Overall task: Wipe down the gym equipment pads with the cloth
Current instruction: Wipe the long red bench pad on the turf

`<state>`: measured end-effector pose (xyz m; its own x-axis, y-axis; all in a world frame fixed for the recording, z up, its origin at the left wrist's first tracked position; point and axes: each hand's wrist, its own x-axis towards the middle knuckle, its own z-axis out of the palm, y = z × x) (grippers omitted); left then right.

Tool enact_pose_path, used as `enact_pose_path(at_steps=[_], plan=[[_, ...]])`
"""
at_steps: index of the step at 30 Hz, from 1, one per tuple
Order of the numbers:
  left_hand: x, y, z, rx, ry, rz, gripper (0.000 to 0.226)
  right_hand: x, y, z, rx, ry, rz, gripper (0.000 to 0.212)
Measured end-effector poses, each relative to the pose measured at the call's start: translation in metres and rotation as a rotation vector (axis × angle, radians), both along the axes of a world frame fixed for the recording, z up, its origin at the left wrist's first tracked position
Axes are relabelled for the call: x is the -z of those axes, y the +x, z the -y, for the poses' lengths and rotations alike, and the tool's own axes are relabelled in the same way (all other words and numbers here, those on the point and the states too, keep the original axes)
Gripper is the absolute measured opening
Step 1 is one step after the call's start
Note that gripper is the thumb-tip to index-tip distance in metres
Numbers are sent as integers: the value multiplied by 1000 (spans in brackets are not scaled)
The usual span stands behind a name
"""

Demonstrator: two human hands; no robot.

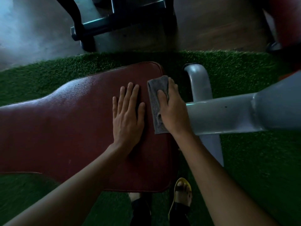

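A dark red padded bench pad (65,121) lies across the middle, running off the left edge. My left hand (127,115) rests flat on it with straight fingers, just left of the cloth. A folded grey cloth (155,98) lies on the pad's right end. My right hand (172,108) grips the cloth, thumb on top and fingers curled over its far right edge, pressing it against the pad near the pad's right border.
A grey metal frame tube (228,113) runs right from under the pad, with a curved leg (199,80) behind it. Green artificial turf (244,70) covers the floor. Another dark machine base (104,25) stands beyond. My sandalled foot (182,193) is below the pad.
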<state>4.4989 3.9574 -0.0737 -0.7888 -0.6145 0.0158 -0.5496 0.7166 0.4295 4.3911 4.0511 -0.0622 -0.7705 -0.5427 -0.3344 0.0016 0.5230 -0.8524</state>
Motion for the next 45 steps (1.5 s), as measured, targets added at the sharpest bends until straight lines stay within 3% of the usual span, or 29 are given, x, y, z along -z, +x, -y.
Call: enact_pose_path(at_steps=[5,13,19,26,30,36,39,45], plan=[[0,0,0,3,-12,4,54,-9,36,-21,-29,27,-144,60],[5,-2,1,-7,-10,-36,53,8,-39,45,25,13,-52,53],[2,3,4,29,37,-31,53,-4,20,-9,-1,16,-103,57],[4,4,1,22,-8,-6,53,7,-20,23,47,-46,-7,57],[5,3,2,21,-12,-17,53,-3,25,-15,-1,9,-102,60],[8,2,2,20,-22,-38,53,11,-38,41,53,-15,-70,48],[9,2,3,22,-16,-41,53,9,-17,29,49,7,-94,55],[7,4,5,19,41,-76,53,-4,66,-29,2,119,-372,59]])
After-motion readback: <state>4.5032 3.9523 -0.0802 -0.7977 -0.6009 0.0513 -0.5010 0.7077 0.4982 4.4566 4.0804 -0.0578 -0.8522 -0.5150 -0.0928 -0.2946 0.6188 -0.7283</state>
